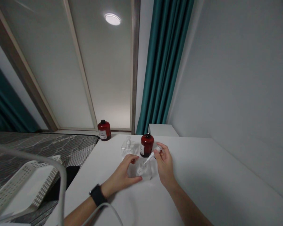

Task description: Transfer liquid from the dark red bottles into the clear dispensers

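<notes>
A clear, squarish glass bottle (147, 172) stands on the table between my hands. My left hand (124, 172) curls around its left side, thumb and fingers against the glass. My right hand (164, 161) pinches a clear-and-white pump top (153, 153), tilted, its lower end pointing down to the left at the bottle's mouth; whether it is inside cannot be made out. Just behind sits a dark red-brown round bottle (147, 144) with a pale label. A second clear bottle (127, 147), with a pump on it, stands behind my left hand.
Another red-brown bottle (104, 130) with a black cap stands at the table's far left corner. A white perforated basket (40, 182) lies low at the left. A pale curved tube (62, 188) crosses the lower left, before the white table (191, 175).
</notes>
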Action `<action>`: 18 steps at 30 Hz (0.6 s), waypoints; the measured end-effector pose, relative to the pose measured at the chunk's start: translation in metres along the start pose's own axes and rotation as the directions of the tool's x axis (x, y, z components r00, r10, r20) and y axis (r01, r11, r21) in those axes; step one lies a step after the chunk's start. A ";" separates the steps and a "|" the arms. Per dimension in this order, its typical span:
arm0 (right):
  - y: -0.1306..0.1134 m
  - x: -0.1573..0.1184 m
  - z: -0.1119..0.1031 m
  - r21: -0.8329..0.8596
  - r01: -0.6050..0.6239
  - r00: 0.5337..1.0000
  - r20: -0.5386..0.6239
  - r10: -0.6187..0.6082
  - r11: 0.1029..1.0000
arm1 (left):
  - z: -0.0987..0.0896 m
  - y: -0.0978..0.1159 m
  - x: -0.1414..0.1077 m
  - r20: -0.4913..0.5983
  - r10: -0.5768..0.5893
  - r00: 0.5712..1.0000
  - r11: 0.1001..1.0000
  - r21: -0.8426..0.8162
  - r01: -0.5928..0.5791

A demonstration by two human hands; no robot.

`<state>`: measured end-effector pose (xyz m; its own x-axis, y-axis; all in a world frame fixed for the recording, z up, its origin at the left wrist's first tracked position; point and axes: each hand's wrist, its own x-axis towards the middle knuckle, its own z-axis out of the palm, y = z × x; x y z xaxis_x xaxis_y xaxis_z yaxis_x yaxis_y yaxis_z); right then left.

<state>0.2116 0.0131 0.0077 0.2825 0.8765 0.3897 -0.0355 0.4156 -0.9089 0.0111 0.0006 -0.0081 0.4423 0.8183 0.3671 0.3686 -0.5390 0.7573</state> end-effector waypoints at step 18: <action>0.023 0.040 -0.066 -0.571 0.315 0.938 0.307 -0.159 0.758 | 0.000 0.003 0.000 0.005 0.003 1.000 0.999 0.051 -0.003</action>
<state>0.2852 0.0419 -0.0070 -0.0236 0.8311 0.5556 0.6093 0.4525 -0.6511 0.0120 -0.0013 -0.0053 0.4477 0.8157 0.3664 0.4086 -0.5511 0.7275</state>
